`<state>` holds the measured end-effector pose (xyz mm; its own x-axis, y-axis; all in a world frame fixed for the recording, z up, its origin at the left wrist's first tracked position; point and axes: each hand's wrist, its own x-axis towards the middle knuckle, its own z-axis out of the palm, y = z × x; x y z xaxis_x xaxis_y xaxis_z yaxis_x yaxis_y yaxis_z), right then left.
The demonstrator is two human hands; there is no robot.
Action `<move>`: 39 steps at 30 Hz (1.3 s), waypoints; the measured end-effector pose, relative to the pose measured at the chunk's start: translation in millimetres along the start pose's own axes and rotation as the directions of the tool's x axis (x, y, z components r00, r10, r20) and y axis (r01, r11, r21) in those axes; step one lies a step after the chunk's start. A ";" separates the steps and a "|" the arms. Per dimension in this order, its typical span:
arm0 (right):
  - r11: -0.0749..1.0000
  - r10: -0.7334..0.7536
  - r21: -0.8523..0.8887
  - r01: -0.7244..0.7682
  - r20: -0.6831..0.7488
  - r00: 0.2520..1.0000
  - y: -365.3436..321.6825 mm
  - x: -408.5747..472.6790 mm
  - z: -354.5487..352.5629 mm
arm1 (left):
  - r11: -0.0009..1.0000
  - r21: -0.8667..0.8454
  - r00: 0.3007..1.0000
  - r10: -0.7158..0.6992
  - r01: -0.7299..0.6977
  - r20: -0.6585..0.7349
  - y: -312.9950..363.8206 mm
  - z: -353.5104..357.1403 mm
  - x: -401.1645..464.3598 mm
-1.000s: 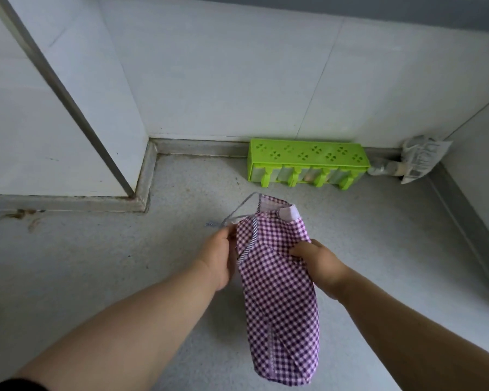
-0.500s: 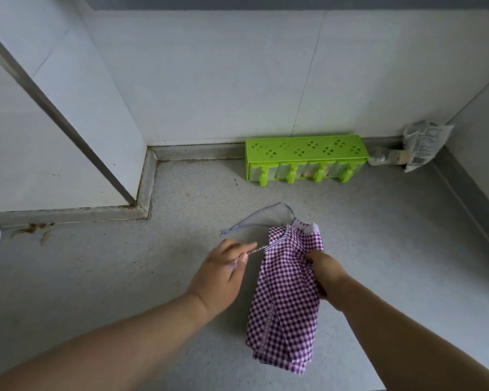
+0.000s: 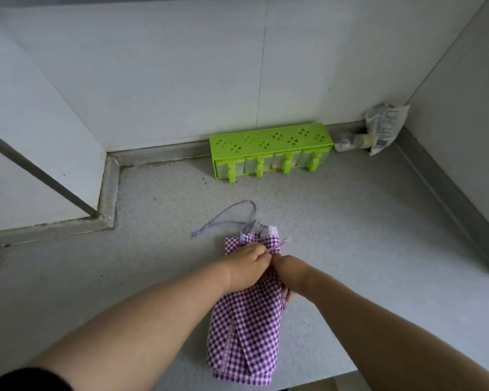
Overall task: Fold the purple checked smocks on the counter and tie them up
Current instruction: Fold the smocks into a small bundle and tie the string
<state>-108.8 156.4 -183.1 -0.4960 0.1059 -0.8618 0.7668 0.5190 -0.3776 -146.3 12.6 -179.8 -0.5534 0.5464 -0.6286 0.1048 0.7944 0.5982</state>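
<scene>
smock (image 3: 246, 320) is now flat mid-frame, left hand (image 3: 247, 268) and right hand (image 3: 291, 273) pinched together on it, so tying's probably next

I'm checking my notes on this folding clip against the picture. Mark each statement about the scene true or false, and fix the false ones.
1. The smock lies folded into a long narrow strip on the counter. True.
2. The left hand and right hand meet near the smock's far end. True.
3. The green rack stands on top of the smock. False: it stands apart, against the back wall.
4. One tie string lies loose in a loop on the counter. True.
5. The crumpled packet sits in the left corner. False: the right corner.
</scene>
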 end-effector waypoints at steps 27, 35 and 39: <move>0.827 -0.494 -0.461 0.322 -0.322 0.807 91.6 -7.7 -18.9 | 0.903 0.427 0.999 -0.048 0.034 0.021 10.6 29.1 30.6; 0.959 -0.239 0.061 0.277 -0.351 0.905 76.3 -2.7 -25.4 | 0.960 0.231 0.981 0.181 -0.161 -0.072 4.7 23.6 19.6; 0.954 -0.199 0.154 0.255 -0.307 0.931 73.9 2.1 -22.6 | 0.942 0.275 0.974 0.217 -0.191 -0.067 7.9 23.2 22.5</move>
<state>-62.3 214.1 -205.1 -0.7396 0.2554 -0.6227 0.6680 0.3917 -0.6327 -138.8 37.3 -200.8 -0.5715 0.6868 -0.4491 0.4317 0.7170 0.5473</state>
